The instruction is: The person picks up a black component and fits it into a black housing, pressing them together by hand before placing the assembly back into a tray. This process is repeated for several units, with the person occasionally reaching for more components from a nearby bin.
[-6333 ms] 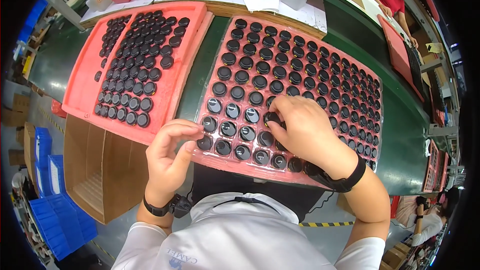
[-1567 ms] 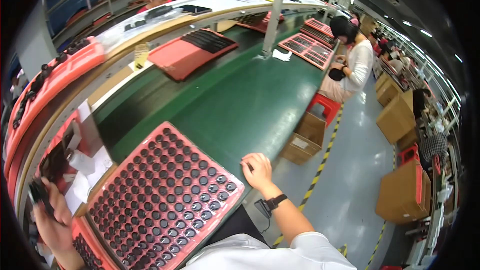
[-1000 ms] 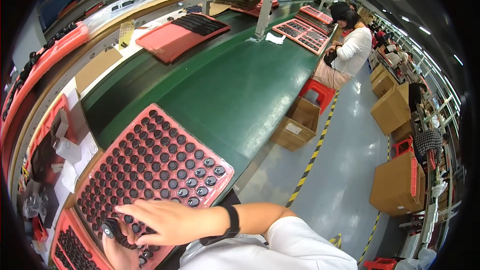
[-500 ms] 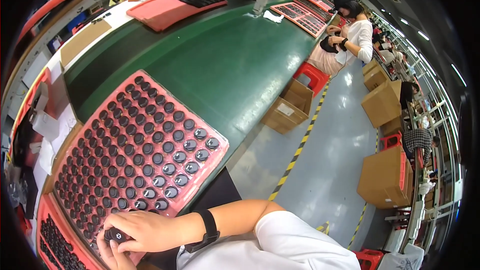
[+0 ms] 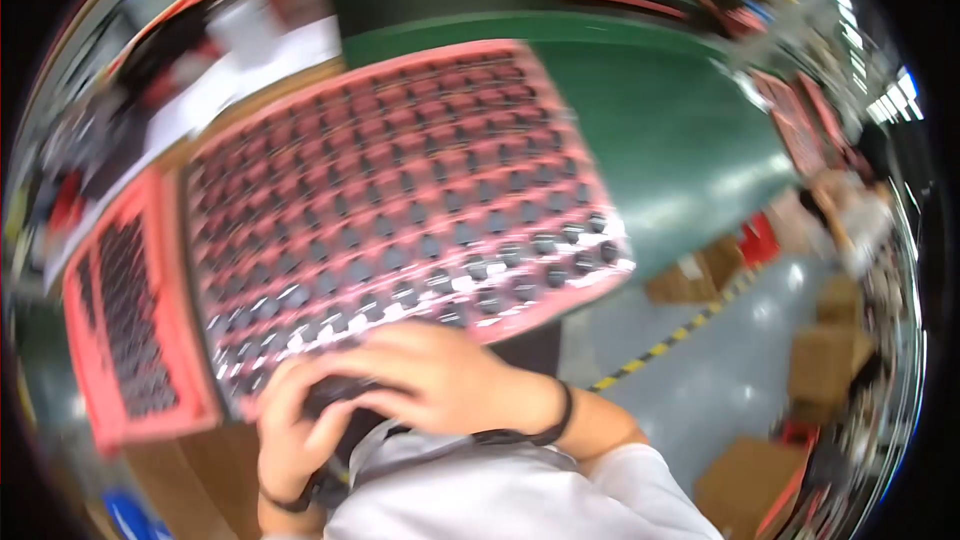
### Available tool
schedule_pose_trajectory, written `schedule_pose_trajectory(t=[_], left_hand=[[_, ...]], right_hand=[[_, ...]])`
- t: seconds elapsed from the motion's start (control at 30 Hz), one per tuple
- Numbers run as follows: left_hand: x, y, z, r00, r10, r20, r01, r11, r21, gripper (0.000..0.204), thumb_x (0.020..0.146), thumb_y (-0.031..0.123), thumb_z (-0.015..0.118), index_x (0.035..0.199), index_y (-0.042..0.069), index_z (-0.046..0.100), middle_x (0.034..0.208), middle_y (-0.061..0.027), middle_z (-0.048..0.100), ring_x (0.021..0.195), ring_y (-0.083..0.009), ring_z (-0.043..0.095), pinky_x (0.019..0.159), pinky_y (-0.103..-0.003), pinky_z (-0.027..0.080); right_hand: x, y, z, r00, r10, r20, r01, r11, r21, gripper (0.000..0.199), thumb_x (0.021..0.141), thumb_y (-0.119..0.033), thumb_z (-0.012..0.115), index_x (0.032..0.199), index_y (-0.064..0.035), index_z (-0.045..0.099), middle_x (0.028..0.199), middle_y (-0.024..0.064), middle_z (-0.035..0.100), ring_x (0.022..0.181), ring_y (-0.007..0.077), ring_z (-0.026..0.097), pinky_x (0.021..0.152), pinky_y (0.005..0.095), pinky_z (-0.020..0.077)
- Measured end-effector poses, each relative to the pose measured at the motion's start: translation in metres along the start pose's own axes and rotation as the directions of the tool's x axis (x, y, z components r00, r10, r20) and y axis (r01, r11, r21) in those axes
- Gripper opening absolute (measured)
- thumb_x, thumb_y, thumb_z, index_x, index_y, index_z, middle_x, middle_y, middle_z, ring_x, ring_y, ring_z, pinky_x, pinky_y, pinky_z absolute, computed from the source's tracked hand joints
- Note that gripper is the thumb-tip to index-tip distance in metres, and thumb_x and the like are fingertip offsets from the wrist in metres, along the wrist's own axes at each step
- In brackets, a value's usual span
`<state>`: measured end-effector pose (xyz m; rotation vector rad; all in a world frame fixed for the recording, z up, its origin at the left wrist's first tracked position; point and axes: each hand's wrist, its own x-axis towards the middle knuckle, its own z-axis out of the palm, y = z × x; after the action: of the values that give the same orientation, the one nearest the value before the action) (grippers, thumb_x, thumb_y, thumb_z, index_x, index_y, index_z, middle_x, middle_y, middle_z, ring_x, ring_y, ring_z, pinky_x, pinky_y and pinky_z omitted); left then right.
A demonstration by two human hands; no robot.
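Note:
In front of my body both hands come together at the near edge of a large pink tray (image 5: 628, 258). The tray carries rows of small round black parts (image 5: 350, 237) in clear pockets. My right hand (image 5: 440, 380) has its fingers curled round a black round part (image 5: 335, 393), partly covered by the fingers. My left hand (image 5: 290, 430) pinches the same part from the other side. Motion blur hides the part's details and the exact finger contacts.
A second pink tray (image 5: 180, 340) with small dark pieces stands at the left. The green table top (image 5: 690, 140) stretches to the right. White papers (image 5: 240, 75) lie beyond the trays. Brown cardboard boxes (image 5: 825, 365) are on the floor, and a co-worker (image 5: 850, 215) sits at the far right.
My view has swung left, so the trays appear farther right and the picture is blurred. More of my left hand shows now. The black round part remains in my hands.

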<state>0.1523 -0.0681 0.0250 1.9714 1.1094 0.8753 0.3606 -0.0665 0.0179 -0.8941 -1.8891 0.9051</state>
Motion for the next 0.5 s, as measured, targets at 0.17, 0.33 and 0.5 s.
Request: schedule_pose_trajectory(t=[0.17,0.33,0.5], left_hand=[[0.0048,-0.0021,-0.0025,0.991,0.107,0.078,-0.105,0.994,-0.038,0.035,0.075,0.014,0.075,0.106,0.004,0.062,0.092,-0.0117,0.061,0.076,-0.0273,0.062,0.065,-0.034,0.051],[0.0037,-0.0002,-0.0051,0.994,0.043,0.104,-0.040,0.999,-0.029,0.035,0.073,0.008,0.074,0.104,0.000,0.061,0.092,-0.0131,0.062,0.080,-0.0284,0.061,0.069,-0.035,0.050],[0.0034,-0.0048,-0.0065,0.994,0.067,0.091,-0.064,0.997,-0.035,0.033,0.072,0.009,0.074,0.101,0.000,0.061,0.090,-0.0128,0.061,0.076,-0.0274,0.062,0.065,-0.034,0.050]], right_hand=[[-0.0048,-0.0035,-0.0094,0.986,0.111,0.127,-0.132,0.977,0.170,0.044,0.077,-0.003,0.072,0.118,-0.0008,0.058,0.099,0.0099,0.058,0.084,0.0181,0.058,0.068,0.0303,0.0492],[-0.0068,-0.0007,-0.0052,0.965,0.220,0.141,-0.251,0.930,0.269,0.036,0.077,0.001,0.071,0.111,0.0025,0.058,0.108,0.0131,0.054,0.095,0.0191,0.059,0.081,0.0307,0.0534],[-0.0038,-0.0018,-0.0017,0.964,0.227,0.142,-0.257,0.933,0.252,0.035,0.077,0.002,0.071,0.110,0.0030,0.058,0.108,0.0137,0.054,0.098,0.0196,0.060,0.084,0.0304,0.0544]])
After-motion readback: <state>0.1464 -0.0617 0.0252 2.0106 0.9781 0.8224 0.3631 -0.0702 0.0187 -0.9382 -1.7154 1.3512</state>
